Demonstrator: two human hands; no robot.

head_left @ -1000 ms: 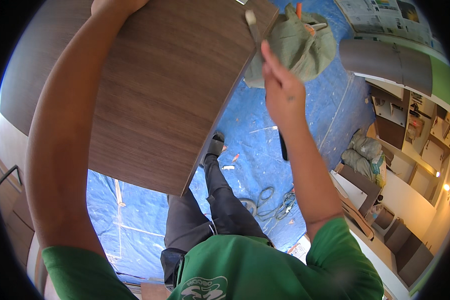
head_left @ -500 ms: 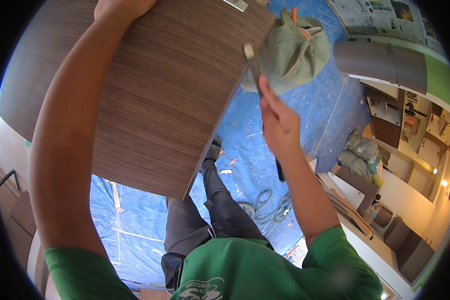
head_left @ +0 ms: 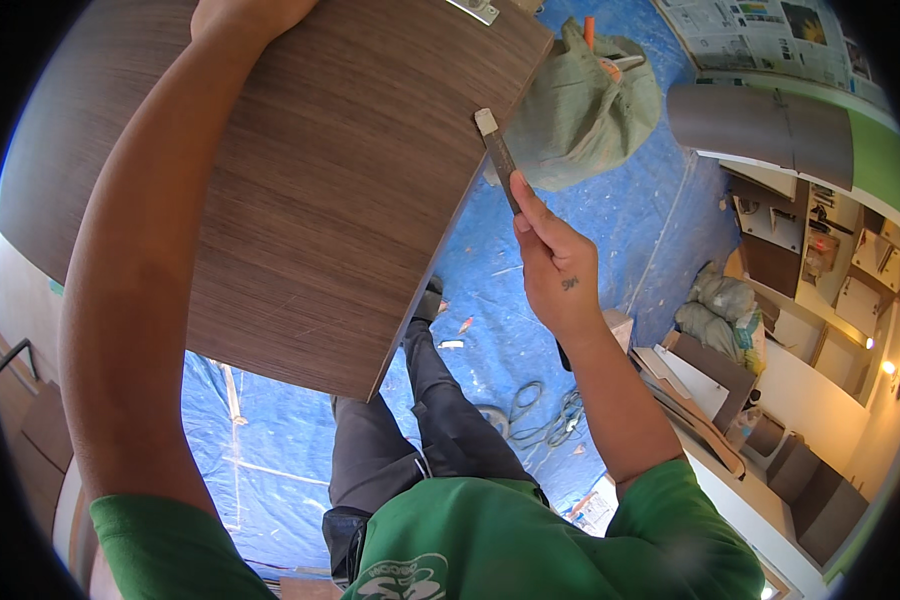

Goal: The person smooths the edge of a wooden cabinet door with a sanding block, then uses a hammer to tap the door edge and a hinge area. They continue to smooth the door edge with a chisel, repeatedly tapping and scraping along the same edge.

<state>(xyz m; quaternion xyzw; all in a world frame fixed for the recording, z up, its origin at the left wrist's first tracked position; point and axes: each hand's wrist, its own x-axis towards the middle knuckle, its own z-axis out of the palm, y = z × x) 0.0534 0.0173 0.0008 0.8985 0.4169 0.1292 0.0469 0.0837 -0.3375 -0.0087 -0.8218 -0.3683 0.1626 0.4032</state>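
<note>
brown wood-grain board (head_left: 350,190) takes up most of the upper left here, and it's basically the whole show. bare left hand (head_left: 252,14) is up over its far part, arm stretched long across the face, i'd guess to steady the thing, but the fingers run out of frame so i can't tell if that grip is closed on anything. bare right hand (head_left: 560,280) is easier to read: grip closed round the lower end of a flat dark grey bar with a pale blunt tip (head_left: 500,158), thumb laid along it, probably for control. tip end lies over the board near its right edge, can't tell whether it's touching. edges-wise, that right side slants down to a corner right above the dark trouser legs (head_left: 375,450), so i'd call that the tight spot. up top, a crumpled green-grey cloth sack (head_left: 595,110) sits just beside the edge in this view and crowds it a bit, with a silver metal fitting (head_left: 478,10) on the board not far off. more elbow room to the right imo, over the blue plastic sheeting (head_left: 630,215), though a looped grey cable (head_left: 570,412) lies there near the legs, looks like a trip risk.
</note>
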